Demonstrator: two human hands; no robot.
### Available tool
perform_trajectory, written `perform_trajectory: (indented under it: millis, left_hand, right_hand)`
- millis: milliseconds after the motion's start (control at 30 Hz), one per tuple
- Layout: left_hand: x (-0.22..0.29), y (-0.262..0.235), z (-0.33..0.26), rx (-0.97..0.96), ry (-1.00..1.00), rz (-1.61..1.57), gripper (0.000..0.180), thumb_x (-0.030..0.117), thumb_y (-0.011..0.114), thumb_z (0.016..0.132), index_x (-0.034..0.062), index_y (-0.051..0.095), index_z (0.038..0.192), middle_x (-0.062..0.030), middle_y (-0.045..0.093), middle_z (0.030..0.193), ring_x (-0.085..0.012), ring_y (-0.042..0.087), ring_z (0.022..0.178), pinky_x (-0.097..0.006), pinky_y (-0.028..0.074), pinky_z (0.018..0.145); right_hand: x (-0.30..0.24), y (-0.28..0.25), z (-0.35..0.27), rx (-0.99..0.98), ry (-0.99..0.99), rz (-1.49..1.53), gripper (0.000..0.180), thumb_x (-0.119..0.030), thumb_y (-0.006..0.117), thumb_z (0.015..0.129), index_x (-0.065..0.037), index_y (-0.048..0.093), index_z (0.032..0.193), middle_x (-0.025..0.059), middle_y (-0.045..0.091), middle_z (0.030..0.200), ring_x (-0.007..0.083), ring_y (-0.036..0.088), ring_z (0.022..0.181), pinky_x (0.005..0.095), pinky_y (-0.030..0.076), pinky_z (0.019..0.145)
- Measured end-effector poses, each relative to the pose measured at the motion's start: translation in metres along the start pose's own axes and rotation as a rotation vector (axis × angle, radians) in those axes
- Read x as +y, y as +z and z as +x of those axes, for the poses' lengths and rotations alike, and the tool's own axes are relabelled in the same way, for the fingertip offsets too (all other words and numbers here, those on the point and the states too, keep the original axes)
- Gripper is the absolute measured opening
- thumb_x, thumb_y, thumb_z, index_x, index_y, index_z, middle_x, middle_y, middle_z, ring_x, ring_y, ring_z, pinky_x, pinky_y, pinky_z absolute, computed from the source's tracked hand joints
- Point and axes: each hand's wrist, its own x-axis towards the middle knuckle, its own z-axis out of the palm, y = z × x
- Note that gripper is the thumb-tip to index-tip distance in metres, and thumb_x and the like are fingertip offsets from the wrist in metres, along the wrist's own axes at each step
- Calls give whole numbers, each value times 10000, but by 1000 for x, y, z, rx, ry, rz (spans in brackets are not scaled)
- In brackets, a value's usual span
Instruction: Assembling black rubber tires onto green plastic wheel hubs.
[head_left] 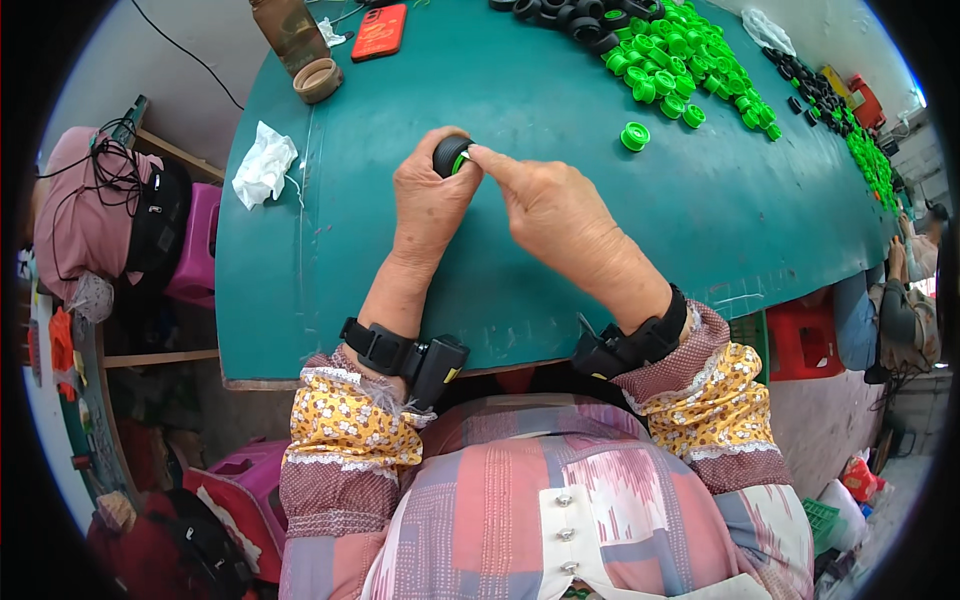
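Note:
My left hand (428,195) is closed around a small black toy tyre (450,153) above the table. Part of a bright green wheel hub (459,164) shows at the tyre's right side. From the right, my right hand (556,205) meets the tyre with its index fingertip pressed to the edge by the hub. The other fingers of that hand are bent under, and its thumb is mostly hidden. A single green hub (634,136) lies loose on the table to the right, apart from both hands.
On the green table (350,250), a heap of green hubs (680,60) and black tyres (580,18) lies far right. White tissue (264,166), a brown bottle (288,35), its round lid (317,81) and a red phone (380,31) lie left. Another person's arm (896,258) shows at far right.

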Motion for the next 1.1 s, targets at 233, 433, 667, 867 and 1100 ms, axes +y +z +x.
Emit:
perform_trajectory:
  millis: [233,433,667,867,1100]
  left_hand:
    - [0,-1,1,-7,0,-27,166,73,609,770,36,581,929,-2,530,694,-53,506,561,-190,442,484]
    - [0,-1,2,-8,-25,-52,178,86,616,763,38,582,931,-6,535,697,-52,508,561,-193,450,483]
    - [2,0,1,1,0,12,174,103,625,764,35,586,919,-6,538,699,-55,510,568,-199,450,485]
    - [1,-1,0,-6,20,85,184,84,626,746,39,586,921,-9,533,685,-59,510,584,-222,444,513]
    - [-2,-2,0,-9,352,420,250,51,630,684,43,576,927,-116,581,758,-226,583,645,-293,473,607]
  right_hand:
    - [1,-1,1,-36,18,2,325,-49,473,783,-97,518,1101,157,605,698,327,597,639,423,481,536]
    - [3,0,3,-13,22,64,314,-54,469,794,-87,522,1102,167,603,684,331,595,629,423,480,533]
    - [3,-1,3,-26,47,20,313,-52,468,791,-78,526,1097,168,604,688,330,596,635,423,481,536]
    - [2,-7,3,-59,44,-30,315,-66,467,789,-77,537,1095,172,607,697,328,600,647,425,484,554]
    - [6,-18,5,-210,60,-108,354,-42,474,744,-71,564,1085,180,619,745,320,608,705,414,492,618]
